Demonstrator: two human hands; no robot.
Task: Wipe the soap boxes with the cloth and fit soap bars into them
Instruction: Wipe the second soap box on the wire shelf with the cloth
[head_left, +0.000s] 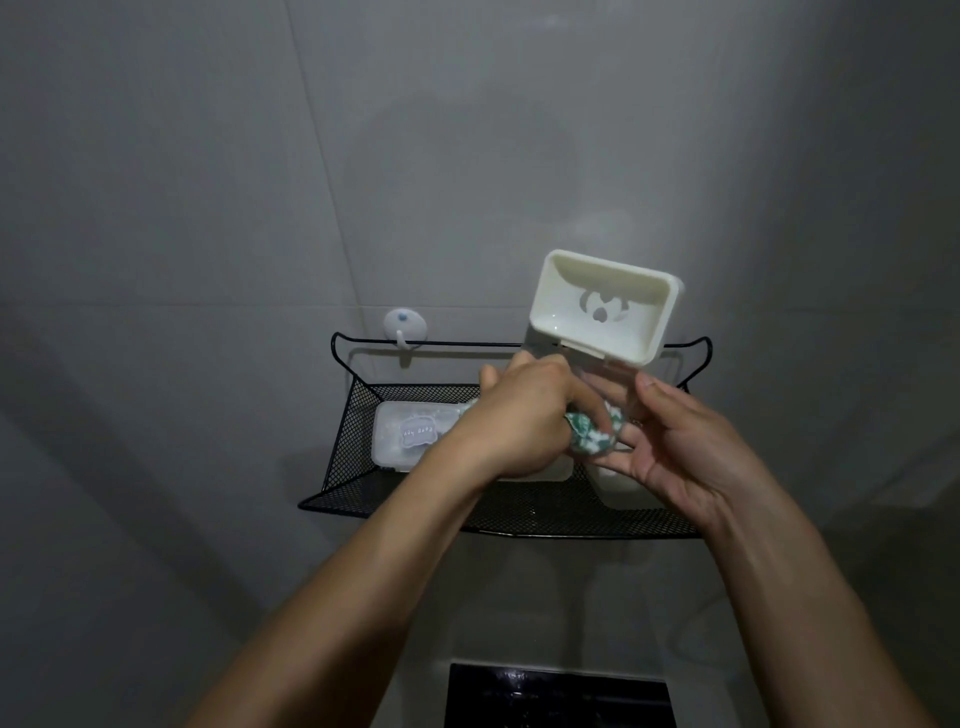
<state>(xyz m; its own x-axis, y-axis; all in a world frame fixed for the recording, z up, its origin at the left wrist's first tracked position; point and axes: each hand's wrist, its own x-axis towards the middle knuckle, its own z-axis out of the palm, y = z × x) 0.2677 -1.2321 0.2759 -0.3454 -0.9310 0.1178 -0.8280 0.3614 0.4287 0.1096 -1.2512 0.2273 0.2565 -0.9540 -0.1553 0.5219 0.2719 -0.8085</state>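
Note:
My right hand (675, 447) holds an open soap box by its clear lid; the cream tray half (605, 306) stands tilted up above the hands, empty, with a cut-out in its floor. My left hand (524, 415) is closed on a green and white cloth (748, 439) pressed inside the clear lid. A second, closed translucent soap box (410, 434) with a label lies in the black mesh shelf, left of my hands. Part of a white box or bar (618, 483) shows under my right hand.
The black wire mesh shelf (358, 467) hangs on a grey tiled wall. A white adhesive hook (404, 327) sits on the wall above its left rear corner. A dark rectangular object (558, 696) lies below at the bottom edge.

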